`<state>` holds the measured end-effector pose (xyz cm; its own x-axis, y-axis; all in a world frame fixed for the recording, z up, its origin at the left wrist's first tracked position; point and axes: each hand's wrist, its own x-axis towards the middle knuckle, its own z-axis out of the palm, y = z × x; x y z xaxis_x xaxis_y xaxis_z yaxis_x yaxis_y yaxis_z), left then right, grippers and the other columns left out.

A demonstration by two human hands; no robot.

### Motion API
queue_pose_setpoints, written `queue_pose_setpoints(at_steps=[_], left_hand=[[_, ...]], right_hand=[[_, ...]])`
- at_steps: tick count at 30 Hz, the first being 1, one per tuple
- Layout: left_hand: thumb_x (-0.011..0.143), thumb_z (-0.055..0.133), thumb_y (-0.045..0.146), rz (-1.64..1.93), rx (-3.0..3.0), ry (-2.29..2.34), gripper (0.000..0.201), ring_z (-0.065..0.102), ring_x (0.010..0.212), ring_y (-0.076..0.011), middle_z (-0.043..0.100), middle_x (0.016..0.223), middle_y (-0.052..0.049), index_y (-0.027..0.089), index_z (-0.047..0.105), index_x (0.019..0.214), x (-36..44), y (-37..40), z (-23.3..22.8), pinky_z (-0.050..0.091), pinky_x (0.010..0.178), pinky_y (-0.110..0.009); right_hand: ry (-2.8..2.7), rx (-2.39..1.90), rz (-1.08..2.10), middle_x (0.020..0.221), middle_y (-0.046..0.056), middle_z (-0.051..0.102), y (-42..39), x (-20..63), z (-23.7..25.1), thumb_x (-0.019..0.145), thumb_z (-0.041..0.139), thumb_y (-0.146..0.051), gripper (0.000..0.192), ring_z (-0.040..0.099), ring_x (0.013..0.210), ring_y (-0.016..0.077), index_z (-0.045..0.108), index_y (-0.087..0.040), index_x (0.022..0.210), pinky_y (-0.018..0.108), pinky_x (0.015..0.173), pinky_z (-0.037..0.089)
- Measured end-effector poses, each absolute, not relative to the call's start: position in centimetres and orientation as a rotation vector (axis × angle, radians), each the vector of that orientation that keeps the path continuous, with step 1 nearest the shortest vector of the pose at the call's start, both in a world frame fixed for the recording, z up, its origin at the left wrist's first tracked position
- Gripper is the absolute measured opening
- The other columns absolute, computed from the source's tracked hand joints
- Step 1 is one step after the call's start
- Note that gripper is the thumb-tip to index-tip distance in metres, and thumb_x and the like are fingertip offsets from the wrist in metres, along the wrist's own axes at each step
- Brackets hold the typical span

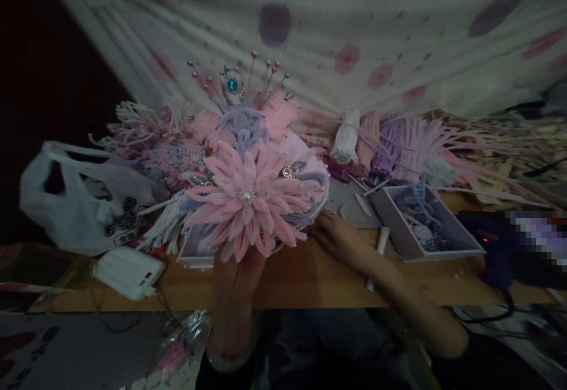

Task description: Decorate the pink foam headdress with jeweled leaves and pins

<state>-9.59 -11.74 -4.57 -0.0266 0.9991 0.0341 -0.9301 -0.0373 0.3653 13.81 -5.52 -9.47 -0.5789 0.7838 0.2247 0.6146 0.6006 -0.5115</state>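
A large flower ornament (pixel 248 198) of fuzzy pink petals with a pearl centre is raised over the table. Behind its main bloom rise lilac loops (pixel 241 127), pink fan shapes, a teal gem (pixel 232 85) and several bead-tipped stems. My left hand (pixel 239 269) is closed around its underside, fingers mostly hidden by the petals. At the pearl-trimmed lower right edge, my right hand (pixel 334 233) is closed with its fingers against the ornament; the fingertips are partly hidden behind it.
A white plastic bag (pixel 84 201) and a white power bank (pixel 129 272) with a cable lie left. Bundles of fuzzy stems (pixel 390 142) line the back. To the right are an open box (pixel 456 242) of small parts, a white tube (pixel 378 254) and a dark device (pixel 491 254) with a red light.
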Motion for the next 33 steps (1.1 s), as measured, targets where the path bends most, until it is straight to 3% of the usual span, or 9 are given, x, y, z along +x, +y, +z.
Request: queue_pose_setpoints(at_steps=[5, 9, 14, 24, 33], left_hand=[[0.101, 0.036, 0.028, 1.607, 0.288, 0.297, 0.036, 0.068, 0.106, -0.0187, 0.075, 0.112, -0.005, 0.027, 0.066, 0.122, -10.1, -11.9, -5.2, 0.052, 0.094, -0.034], [0.099, 0.042, 0.027, 1.576, 0.333, 0.263, 0.034, 0.068, 0.106, -0.0218, 0.075, 0.113, -0.006, 0.028, 0.065, 0.124, -9.9, -11.9, -5.4, 0.052, 0.095, -0.040], [0.096, 0.049, 0.031, 1.550, 0.376, 0.205, 0.029, 0.067, 0.106, -0.0206, 0.076, 0.108, -0.006, 0.026, 0.069, 0.117, -9.8, -11.8, -5.3, 0.051, 0.096, -0.037], [0.096, 0.048, 0.026, 1.542, 0.374, 0.220, 0.026, 0.065, 0.109, -0.0196, 0.076, 0.109, -0.005, 0.023, 0.074, 0.103, -8.3, -11.5, -4.7, 0.047, 0.100, -0.037], [0.092, 0.055, 0.018, 1.525, 0.326, 0.191, 0.021, 0.071, 0.091, -0.0140, 0.078, 0.097, -0.001, 0.023, 0.075, 0.094, -3.7, -10.5, -5.6, 0.055, 0.082, -0.027]], right_hand=[[-2.473, -1.140, 0.477, 0.092, 0.004, 0.058, -5.0, 12.7, -9.8, 0.091, 0.056, -0.008, 0.006, 0.055, 0.085, 0.0179, 0.060, -0.012, 0.093, 0.032, 0.077, 0.045], [-2.532, -1.127, 0.456, 0.094, 0.005, 0.059, -5.0, 12.2, -9.6, 0.089, 0.051, -0.002, 0.015, 0.056, 0.090, 0.0191, 0.061, -0.012, 0.094, 0.034, 0.082, 0.046], [-2.567, -1.096, 0.447, 0.092, 0.007, 0.060, -4.8, 12.1, -9.5, 0.076, 0.045, 0.007, 0.029, 0.055, 0.093, 0.0219, 0.061, -0.014, 0.088, 0.035, 0.083, 0.044], [-2.357, -1.132, 0.514, 0.091, 0.008, 0.059, -6.3, 17.2, -6.4, 0.093, 0.038, -0.015, 0.019, 0.056, 0.081, 0.0199, 0.057, -0.018, 0.094, 0.031, 0.072, 0.045], [-2.163, -1.208, 0.357, 0.090, 0.006, 0.061, -13.8, 23.3, -1.6, 0.098, 0.041, -0.026, 0.017, 0.059, 0.078, 0.0198, 0.058, -0.026, 0.098, 0.031, 0.066, 0.047]])
